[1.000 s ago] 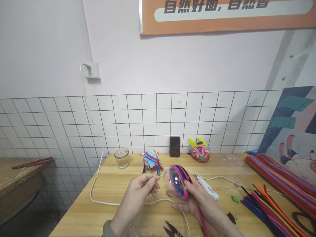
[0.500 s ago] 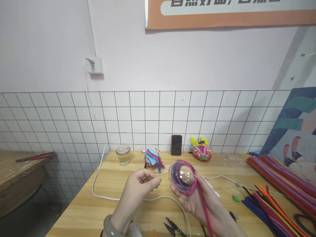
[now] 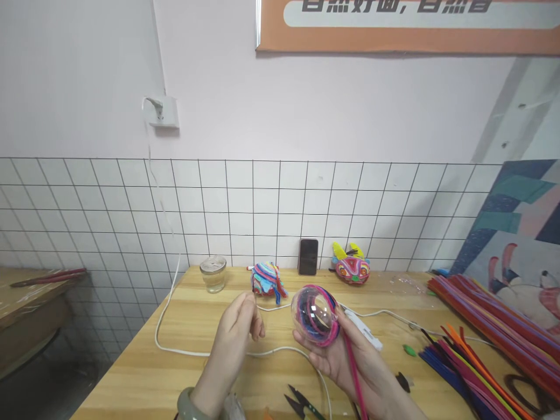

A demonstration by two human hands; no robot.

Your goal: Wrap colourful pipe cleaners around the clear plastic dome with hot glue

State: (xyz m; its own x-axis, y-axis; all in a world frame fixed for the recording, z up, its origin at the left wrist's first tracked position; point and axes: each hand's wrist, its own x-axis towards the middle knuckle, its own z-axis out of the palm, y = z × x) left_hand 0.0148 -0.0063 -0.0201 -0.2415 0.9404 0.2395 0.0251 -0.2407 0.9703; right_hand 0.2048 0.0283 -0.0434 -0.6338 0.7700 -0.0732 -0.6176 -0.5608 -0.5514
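Through the head camera I faced a pale, smooth wall (image 3: 315, 105) that filled the upper view, its lower part lined with white tiles (image 3: 293, 201) ruled by dark joints. Beneath stood a light wooden table (image 3: 144, 373), its grain visible, its far edge near the tiles. At far left I saw part of a second table (image 3: 30, 309), apart from the first. An orange sign (image 3: 350, 41) hung overhead, and an illustrated panel (image 3: 525, 233) rose at right. Before it lay a long bundle of reddish strips (image 3: 494, 326), with a shorter multicoloured bundle (image 3: 459, 367) nearer me. A white cable (image 3: 184, 352) looped across the wood.

The two hands were apart. The right hand (image 3: 345, 361) gripped a clear rounded shell (image 3: 308, 315) above the table's middle, blue and pink strands showing through it, a pink strip (image 3: 355, 373) hanging below. The left hand (image 3: 238, 324) was raised beside it, fingers curled; I could not tell whether they pinched anything.

Toward the back sat a yellow-eared figure (image 3: 352, 270), a striped figure (image 3: 265, 280), a phone (image 3: 308, 256) upright against the tiles, and a glass jar (image 3: 214, 280). Smaller still were dark-bladed snips (image 3: 301, 402) and a green piece (image 3: 410, 350).
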